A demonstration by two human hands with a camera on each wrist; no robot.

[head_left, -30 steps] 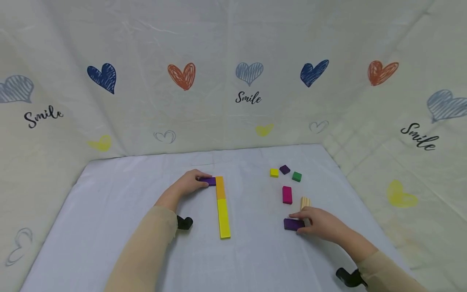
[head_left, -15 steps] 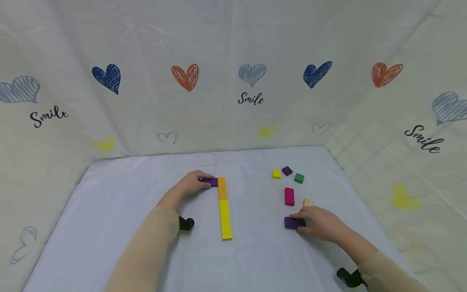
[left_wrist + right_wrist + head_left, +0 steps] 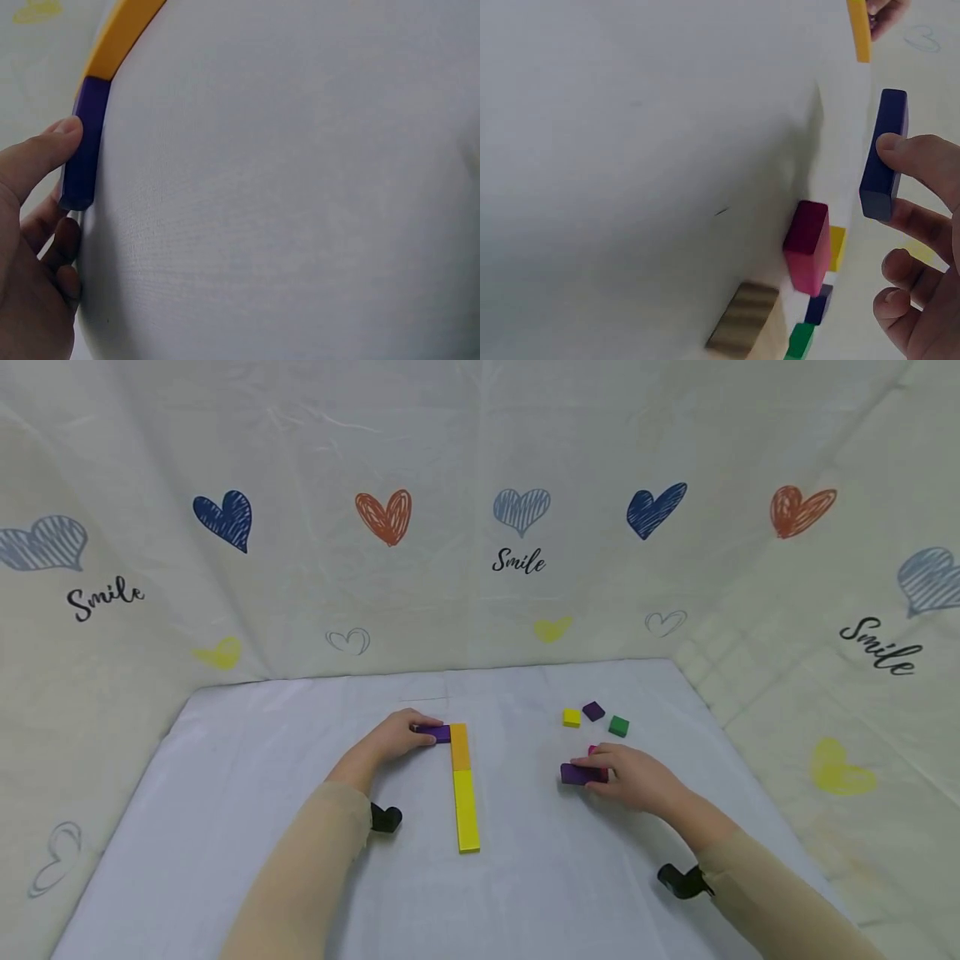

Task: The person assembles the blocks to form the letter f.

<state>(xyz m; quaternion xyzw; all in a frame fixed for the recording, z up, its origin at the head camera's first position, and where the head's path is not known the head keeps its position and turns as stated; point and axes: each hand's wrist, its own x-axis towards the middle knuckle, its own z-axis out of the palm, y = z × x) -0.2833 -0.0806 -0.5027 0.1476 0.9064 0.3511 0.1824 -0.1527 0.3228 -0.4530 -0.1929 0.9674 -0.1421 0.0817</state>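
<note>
My left hand (image 3: 392, 736) pinches a purple block (image 3: 438, 734) between thumb and fingers; its end meets the top of an orange block (image 3: 460, 747). Below the orange one a long yellow block (image 3: 467, 812) continues the same straight line toward me. In the left wrist view the thumb presses the side of the purple block (image 3: 86, 142). My right hand (image 3: 636, 779) grips a second purple block (image 3: 581, 774). The right wrist view shows this block (image 3: 885, 154) held above the cloth, its shadow apart from it. A magenta block (image 3: 808, 247) is partly hidden behind the right hand in the head view.
Toward the back right lie a small yellow block (image 3: 572, 717), a small dark purple block (image 3: 593, 711) and a green block (image 3: 618, 726). A striped wooden piece (image 3: 744, 322) sits near the magenta block. White cloth (image 3: 525, 893) covers the table, with a curtain behind.
My right hand has lifted the second purple block and carried it up and left, over the magenta block. My left hand stays on its purple block beside the orange one.
</note>
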